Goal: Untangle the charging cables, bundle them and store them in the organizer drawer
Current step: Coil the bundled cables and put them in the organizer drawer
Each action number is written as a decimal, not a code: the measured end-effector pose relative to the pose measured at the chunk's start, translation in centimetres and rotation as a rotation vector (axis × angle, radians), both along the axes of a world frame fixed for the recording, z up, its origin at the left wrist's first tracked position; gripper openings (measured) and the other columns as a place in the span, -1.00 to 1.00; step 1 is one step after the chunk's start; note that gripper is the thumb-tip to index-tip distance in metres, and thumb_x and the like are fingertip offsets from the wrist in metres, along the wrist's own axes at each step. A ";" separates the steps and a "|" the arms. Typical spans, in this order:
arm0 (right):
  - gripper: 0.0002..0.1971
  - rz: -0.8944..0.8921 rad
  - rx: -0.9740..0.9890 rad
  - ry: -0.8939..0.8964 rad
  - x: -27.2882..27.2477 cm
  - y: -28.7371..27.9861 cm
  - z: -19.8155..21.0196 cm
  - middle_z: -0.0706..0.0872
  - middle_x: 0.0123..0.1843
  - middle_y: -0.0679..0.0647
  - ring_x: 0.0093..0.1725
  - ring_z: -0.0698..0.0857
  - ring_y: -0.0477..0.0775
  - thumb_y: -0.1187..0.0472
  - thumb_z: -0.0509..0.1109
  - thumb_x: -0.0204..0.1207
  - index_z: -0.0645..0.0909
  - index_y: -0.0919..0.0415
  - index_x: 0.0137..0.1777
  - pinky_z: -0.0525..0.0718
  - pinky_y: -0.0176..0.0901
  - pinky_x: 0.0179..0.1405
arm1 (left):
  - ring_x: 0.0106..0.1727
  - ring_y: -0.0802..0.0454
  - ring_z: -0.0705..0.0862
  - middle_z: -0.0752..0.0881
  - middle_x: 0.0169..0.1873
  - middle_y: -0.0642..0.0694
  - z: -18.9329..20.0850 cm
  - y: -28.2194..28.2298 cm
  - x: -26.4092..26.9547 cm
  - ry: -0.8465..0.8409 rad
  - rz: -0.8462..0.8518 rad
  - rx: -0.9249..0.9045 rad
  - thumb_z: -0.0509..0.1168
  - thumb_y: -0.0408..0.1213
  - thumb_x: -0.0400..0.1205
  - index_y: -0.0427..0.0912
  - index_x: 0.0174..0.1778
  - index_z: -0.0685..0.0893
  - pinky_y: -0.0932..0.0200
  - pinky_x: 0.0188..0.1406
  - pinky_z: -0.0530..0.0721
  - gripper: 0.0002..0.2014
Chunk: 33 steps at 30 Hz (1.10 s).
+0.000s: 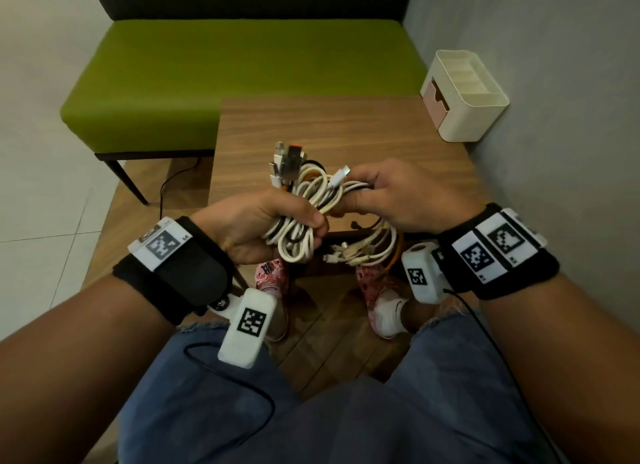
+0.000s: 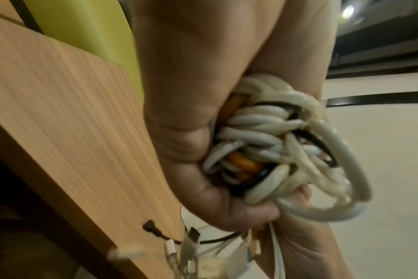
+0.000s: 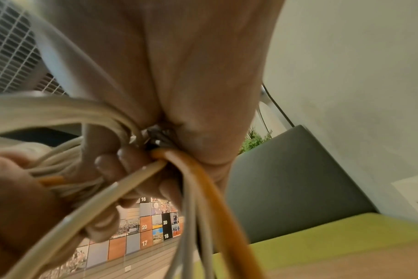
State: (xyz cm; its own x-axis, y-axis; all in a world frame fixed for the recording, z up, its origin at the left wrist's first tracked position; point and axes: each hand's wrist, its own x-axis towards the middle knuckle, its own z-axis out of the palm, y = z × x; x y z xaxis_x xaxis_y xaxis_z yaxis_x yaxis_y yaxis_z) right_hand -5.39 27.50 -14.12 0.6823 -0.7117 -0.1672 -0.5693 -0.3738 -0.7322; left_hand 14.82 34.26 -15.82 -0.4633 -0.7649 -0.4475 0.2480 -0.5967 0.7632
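Note:
A tangled bundle of charging cables (image 1: pixel 311 200), mostly white with an orange and a black one, hangs in the air above the near edge of the wooden table (image 1: pixel 346 127). My left hand (image 1: pixel 273 221) grips the coiled part of the cable bundle (image 2: pixel 263 147) in its fist. My right hand (image 1: pixel 377 193) pinches strands on the bundle's right side, and in the right wrist view white and orange cables (image 3: pixel 203 181) run out from under its curled fingers. Several plug ends (image 1: pixel 287 162) stick up at the top; others dangle below. The cream organizer (image 1: pixel 464 96) with a pink drawer (image 1: pixel 437 98) stands at the table's far right corner.
A green bench (image 1: pixel 242 75) with a dark back stands behind the table. A grey wall (image 1: pixel 554 82) runs along the right side. My knees in blue jeans and pink shoes (image 1: pixel 273 276) are below the table's near edge. A black cord lies on the floor at left.

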 end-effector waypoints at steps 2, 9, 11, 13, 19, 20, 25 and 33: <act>-0.87 -0.008 -0.029 0.006 0.0 0.1 0.1 0.82 -0.05 -0.15 -0.01 0.76 -0.06 -0.07 0.48 0.50 0.78 -0.20 0.02 0.71 0.23 0.10 | -0.40 0.01 0.70 0.68 -0.40 -0.17 -0.1 0.2 -0.2 -0.028 -0.008 0.000 0.38 -0.52 0.32 -0.35 0.14 0.53 0.17 -0.41 0.72 -0.56; -0.53 -0.050 0.141 -0.278 -0.6 0.4 -2.1 0.75 -0.05 -0.12 -0.13 0.71 -0.16 -0.06 0.42 0.51 0.51 -0.19 0.43 0.65 -0.09 -0.09 | -0.48 0.06 0.60 0.62 -0.48 -0.12 -0.7 0.8 -1.4 0.027 0.232 -0.094 0.29 -0.49 0.35 -0.32 -0.13 0.62 0.23 -0.45 0.62 -0.81; -0.51 -0.084 0.280 -0.446 -1.2 0.7 -3.0 0.63 -0.25 -0.07 -0.28 0.62 -0.10 0.01 0.37 0.53 0.45 -0.16 0.47 0.59 -0.15 -0.23 | -0.45 0.07 0.56 0.59 -0.47 -0.09 -0.8 0.7 -1.3 0.084 0.285 -0.082 0.28 -0.46 0.37 -0.33 -0.07 0.61 0.24 -0.43 0.57 -0.78; -0.76 -0.118 0.265 -0.484 -1.2 1.2 -3.4 0.52 -0.38 -0.09 -0.40 0.50 -0.11 0.10 0.31 0.64 0.60 -0.08 0.28 0.50 -0.21 -0.38 | -0.42 0.07 0.54 0.59 -0.47 -0.08 -0.9 0.5 -1.3 0.098 0.309 -0.078 0.27 -0.44 0.37 -0.33 -0.03 0.61 0.24 -0.42 0.55 -0.75; -0.82 -0.270 0.239 -0.482 -0.2 1.1 -3.8 0.44 -0.45 -0.09 -0.47 0.36 -0.01 0.02 0.29 0.61 0.73 -0.05 0.02 0.32 -0.02 -0.43 | -0.39 0.07 0.57 0.61 -0.43 -0.08 -1.2 0.4 -2.1 0.099 0.311 -0.054 0.29 -0.46 0.40 -0.32 0.00 0.60 0.25 -0.37 0.61 -0.74; -0.82 -0.285 0.265 -0.509 -0.1 1.2 -3.9 0.41 -0.46 -0.07 -0.49 0.33 -0.02 0.07 0.27 0.64 0.72 -0.05 0.01 0.29 -0.05 -0.45 | -0.41 0.07 0.58 0.60 -0.44 -0.10 -1.2 0.5 -2.4 0.102 0.312 -0.059 0.29 -0.47 0.39 -0.32 -0.02 0.59 0.25 -0.38 0.62 -0.76; -0.81 -0.344 0.604 -0.800 0.0 1.8 -3.5 0.33 -0.44 -0.05 -0.56 0.27 -0.13 0.10 0.28 0.62 0.66 0.18 0.00 0.27 -0.30 -0.58 | -0.46 0.04 0.62 0.61 -0.46 -0.14 -1.4 0.6 -3.4 0.087 0.347 -0.129 0.30 -0.53 0.40 -0.27 -0.16 0.56 0.18 -0.43 0.68 -0.84; -0.70 -0.499 0.320 -0.591 0.8 2.1 -3.0 0.40 -0.49 -0.15 -0.49 0.35 -0.10 0.01 0.24 0.73 0.73 -0.06 -0.18 0.37 -0.13 -0.45 | -0.45 0.03 0.63 0.63 -0.45 -0.13 -1.5 0.3 -3.2 0.059 0.367 -0.155 0.32 -0.50 0.40 -0.27 -0.18 0.58 0.17 -0.37 0.67 -0.88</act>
State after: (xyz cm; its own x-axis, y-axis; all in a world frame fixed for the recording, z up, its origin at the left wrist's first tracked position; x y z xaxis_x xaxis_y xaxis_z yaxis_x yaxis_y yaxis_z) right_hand -4.56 29.58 -17.13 0.3385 -0.9325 -0.1259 -0.1019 0.0967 -0.9901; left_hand 11.63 34.58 -17.33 -0.1680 -0.9408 -0.2942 0.4693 -0.3388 0.8155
